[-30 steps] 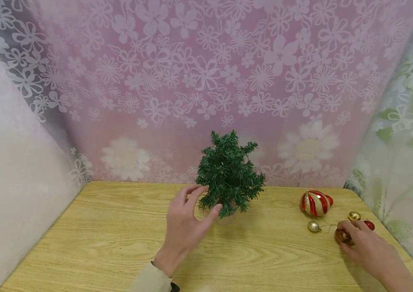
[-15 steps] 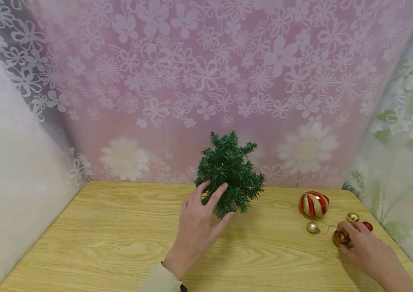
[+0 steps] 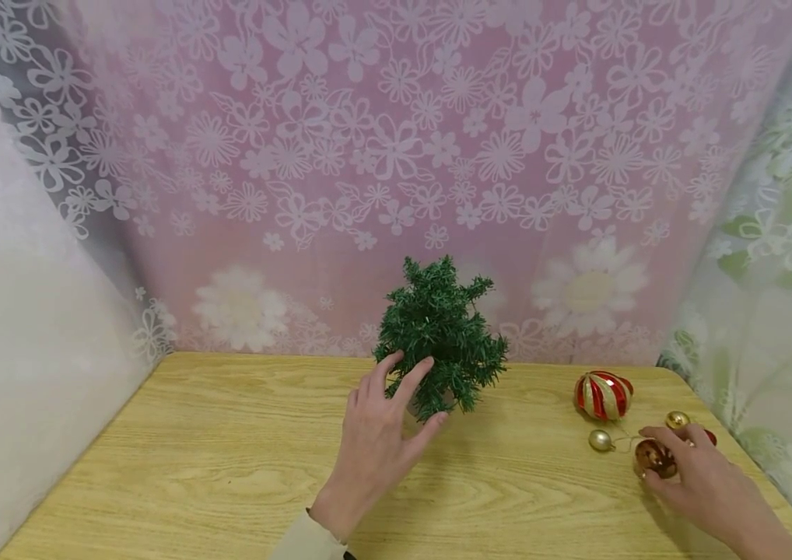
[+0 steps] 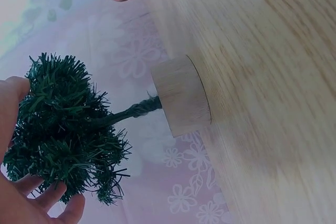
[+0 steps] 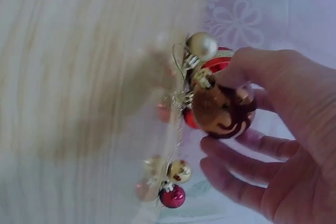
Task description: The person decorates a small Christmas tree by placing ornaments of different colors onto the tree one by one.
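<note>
A small green artificial Christmas tree stands on a round wooden base, which the left wrist view shows on the tabletop. My left hand is at the tree's lower front left, its fingers spread and touching the branches, with the thumb apart. At the table's right side, my right hand holds a shiny copper-brown Christmas bauble between thumb and fingers. Just beyond that hand lie a small gold bauble and a small red bauble, the red one partly hidden by the fingers.
A large red-and-gold striped bauble sits at the back right of the wooden table. Left of my right hand lies a small pale gold bauble with a thin cord. A floral curtain hangs behind the table.
My left hand has moved right, from beside the tree onto its lower branches. My right hand has shifted the copper-brown bauble slightly left and nearer, and the bauble shows more now.
</note>
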Tool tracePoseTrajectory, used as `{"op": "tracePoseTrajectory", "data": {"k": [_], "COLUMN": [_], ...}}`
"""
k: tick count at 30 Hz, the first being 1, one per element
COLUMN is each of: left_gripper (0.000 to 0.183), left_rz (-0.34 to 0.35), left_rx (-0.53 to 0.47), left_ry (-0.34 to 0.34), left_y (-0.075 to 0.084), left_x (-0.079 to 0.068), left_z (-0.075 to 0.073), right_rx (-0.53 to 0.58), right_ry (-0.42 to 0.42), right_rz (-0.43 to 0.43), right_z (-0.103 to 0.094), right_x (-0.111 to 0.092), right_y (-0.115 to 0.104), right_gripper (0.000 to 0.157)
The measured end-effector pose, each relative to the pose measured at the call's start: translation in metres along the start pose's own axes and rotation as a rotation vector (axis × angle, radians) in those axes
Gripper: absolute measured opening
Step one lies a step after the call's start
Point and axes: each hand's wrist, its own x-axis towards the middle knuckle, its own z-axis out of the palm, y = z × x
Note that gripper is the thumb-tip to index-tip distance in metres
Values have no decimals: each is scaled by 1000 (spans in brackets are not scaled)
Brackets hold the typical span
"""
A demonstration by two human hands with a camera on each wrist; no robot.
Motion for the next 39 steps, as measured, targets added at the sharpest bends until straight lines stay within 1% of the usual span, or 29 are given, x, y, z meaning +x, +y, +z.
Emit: {"op": "tracePoseTrajectory", "data": {"k": [2, 4, 7, 8, 10, 14, 17, 24, 30, 34, 39], "left_gripper": [70, 70, 70, 70, 69, 69, 70, 70, 70, 70, 70], "left_rz": [-1, 0, 2, 3, 4, 5, 6, 6, 2, 5, 3], "left_rx": [-4, -4, -2, -2, -3, -6, -2, -1, -1, 2, 2], "left_ry": [-1, 1, 3, 3, 4, 3, 2, 5, 11, 11, 6], "left_y": [0, -1, -2, -2, -2, -2, -2, -2, -2, -2, -2], "left_x": [0, -1, 0, 0, 0, 0, 0, 0, 0, 0, 0], "left_z": [0, 0, 1, 1, 1, 1, 1, 2, 2, 2, 2], "right_rx": [24, 60, 121, 134, 166, 178, 187, 236, 232, 255, 295], "right_ry": [73, 175, 310, 342, 370, 398, 404, 397, 398, 395, 390], "right_rz": [-37, -94, -191, -214, -246, -278, -290, -292, -292, -278, -267], "right_z": [0, 0, 0, -1, -4, -10, -14, -19, -23, -24, -23], "right_x": [-1, -3, -4, -4, -2, -1, 0, -1, -1, -2, -3], "right_y": [-5, -11, -22, -25, -31, -41, -47, -59, -67, -73, -83], "right_gripper": [50, 48, 51, 52, 54, 56, 56, 58, 57, 55, 57]}}
